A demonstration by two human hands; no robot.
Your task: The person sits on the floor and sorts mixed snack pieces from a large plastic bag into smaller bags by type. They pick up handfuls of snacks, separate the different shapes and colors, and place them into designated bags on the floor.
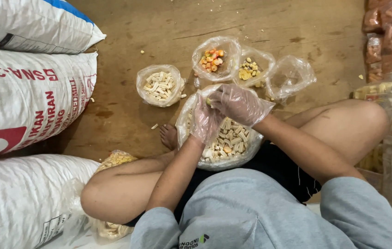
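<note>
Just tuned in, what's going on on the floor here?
A person sits cross-legged on a wooden floor, both hands in clear plastic gloves. The left hand and right hand meet over a large open bag of pale stick-shaped snacks in the lap, pinching a small piece. Ahead stand four small bags: pale sticks, orange pieces, yellow bits, one nearly empty. White sacks lie alongside.

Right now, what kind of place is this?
Probably a small storeroom or home snack-packing spot: the person sits on a bare wooden floor, big woven sacks stacked alongside, gloved hands over a large bag of snack pieces, packed snack packets nearby.
</note>
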